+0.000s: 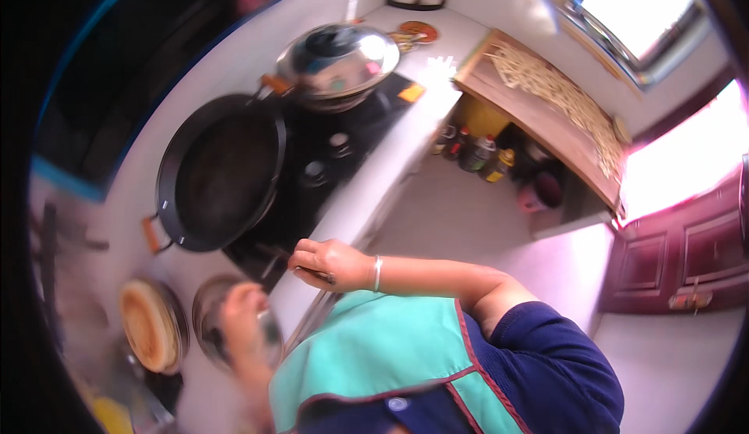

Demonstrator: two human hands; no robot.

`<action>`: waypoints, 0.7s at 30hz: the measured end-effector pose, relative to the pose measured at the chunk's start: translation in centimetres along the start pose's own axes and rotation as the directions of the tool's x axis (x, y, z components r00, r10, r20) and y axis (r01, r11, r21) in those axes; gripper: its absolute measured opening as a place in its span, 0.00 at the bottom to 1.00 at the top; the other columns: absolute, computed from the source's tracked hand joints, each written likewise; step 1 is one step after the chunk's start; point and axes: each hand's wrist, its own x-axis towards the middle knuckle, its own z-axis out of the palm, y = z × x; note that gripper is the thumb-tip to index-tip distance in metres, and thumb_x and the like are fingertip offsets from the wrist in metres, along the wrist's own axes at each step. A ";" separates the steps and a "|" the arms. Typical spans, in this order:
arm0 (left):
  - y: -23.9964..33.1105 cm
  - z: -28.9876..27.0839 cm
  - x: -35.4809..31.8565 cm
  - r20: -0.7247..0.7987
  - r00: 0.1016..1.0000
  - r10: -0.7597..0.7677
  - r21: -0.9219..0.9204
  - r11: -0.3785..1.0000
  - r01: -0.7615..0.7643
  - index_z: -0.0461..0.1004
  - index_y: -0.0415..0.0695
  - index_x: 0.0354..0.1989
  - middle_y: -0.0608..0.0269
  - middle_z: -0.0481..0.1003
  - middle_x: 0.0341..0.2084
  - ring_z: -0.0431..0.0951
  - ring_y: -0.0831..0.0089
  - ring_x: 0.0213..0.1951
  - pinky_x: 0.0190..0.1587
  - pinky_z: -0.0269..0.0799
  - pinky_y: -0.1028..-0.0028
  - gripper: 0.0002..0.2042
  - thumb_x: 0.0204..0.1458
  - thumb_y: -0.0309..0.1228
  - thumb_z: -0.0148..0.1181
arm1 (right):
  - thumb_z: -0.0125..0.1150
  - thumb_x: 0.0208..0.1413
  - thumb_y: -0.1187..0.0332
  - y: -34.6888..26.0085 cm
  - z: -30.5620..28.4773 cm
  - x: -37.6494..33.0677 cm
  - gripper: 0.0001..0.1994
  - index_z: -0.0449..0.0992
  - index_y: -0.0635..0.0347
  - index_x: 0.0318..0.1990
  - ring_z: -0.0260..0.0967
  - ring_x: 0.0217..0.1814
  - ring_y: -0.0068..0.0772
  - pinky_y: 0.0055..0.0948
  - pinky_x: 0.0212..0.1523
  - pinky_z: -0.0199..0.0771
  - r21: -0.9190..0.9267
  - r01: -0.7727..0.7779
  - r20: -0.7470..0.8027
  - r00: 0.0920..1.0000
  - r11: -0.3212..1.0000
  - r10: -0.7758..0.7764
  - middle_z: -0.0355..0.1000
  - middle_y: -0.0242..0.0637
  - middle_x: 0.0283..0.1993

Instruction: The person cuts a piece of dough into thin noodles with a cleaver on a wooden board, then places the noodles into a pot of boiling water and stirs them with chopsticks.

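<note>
My right hand (331,264) is closed around a thin, dark, stick-like utensil (318,275), held in front of my chest at the counter's front edge. Its far end is blurred, so its exact kind is unclear. Smeared by motion, my left hand (243,313) is over a round, shiny metal vessel or lid (204,309) on the counter; its fingers cannot be made out. Beyond both hands, a large black wok (226,172) with wooden-covered side handles stands on the black cooktop (308,141). The wok's inside looks dark.
Behind the wok sits a covered pan with a domed metal lid (339,55). Round flatbreads (148,325) are stacked at the left. Cut noodle-like strips lie on a wooden board (538,110) at the far right, with several bottles (477,153) below it.
</note>
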 end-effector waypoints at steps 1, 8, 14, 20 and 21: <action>1.2 4.4 1.9 0.128 0.990 -0.054 -0.094 0.993 0.066 0.72 0.41 0.39 0.68 0.71 0.26 0.72 0.79 0.28 0.34 0.70 0.79 0.09 0.57 0.33 0.51 | 0.56 0.52 0.73 0.6 -2.1 -1.3 0.05 0.71 0.58 0.37 0.67 0.27 0.45 0.36 0.28 0.70 -0.081 -0.011 -0.063 0.998 0.997 0.006 0.66 0.39 0.33; 5.0 31.5 6.3 0.816 0.556 -0.156 -0.264 0.756 0.600 0.70 0.42 0.43 0.59 0.76 0.36 0.77 0.69 0.37 0.41 0.75 0.70 0.16 0.62 0.40 0.40 | 0.61 0.36 0.72 2.7 -18.8 -14.0 0.17 0.70 0.59 0.40 0.65 0.43 0.40 0.34 0.41 0.70 -0.553 -0.132 -0.219 0.976 0.823 0.010 0.62 0.38 0.37; 5.4 46.0 9.4 0.919 0.350 -0.185 -0.112 0.726 0.678 0.70 0.40 0.42 0.60 0.75 0.35 0.77 0.71 0.35 0.38 0.75 0.73 0.14 0.63 0.35 0.39 | 0.59 0.40 0.73 6.3 -26.1 -20.8 0.16 0.72 0.58 0.41 0.65 0.51 0.39 0.35 0.50 0.70 -0.625 -0.298 -0.326 0.940 0.722 0.105 0.65 0.38 0.45; 5.2 59.8 19.9 0.836 0.483 -0.261 -0.023 0.863 0.505 0.70 0.42 0.38 0.60 0.76 0.28 0.77 0.71 0.30 0.33 0.75 0.72 0.09 0.60 0.34 0.47 | 0.57 0.42 0.76 13.5 -34.9 -23.3 0.17 0.72 0.58 0.44 0.67 0.49 0.43 0.35 0.46 0.72 -0.470 -0.592 -0.532 0.782 0.655 0.325 0.67 0.40 0.50; 5.2 62.2 22.9 0.860 0.452 -0.235 0.005 0.891 0.453 0.70 0.41 0.39 0.60 0.75 0.28 0.77 0.71 0.28 0.32 0.75 0.73 0.10 0.60 0.35 0.47 | 0.56 0.42 0.77 15.1 -36.6 -23.6 0.17 0.72 0.59 0.44 0.68 0.48 0.44 0.35 0.45 0.72 -0.393 -0.666 -0.553 0.722 0.635 0.415 0.67 0.41 0.50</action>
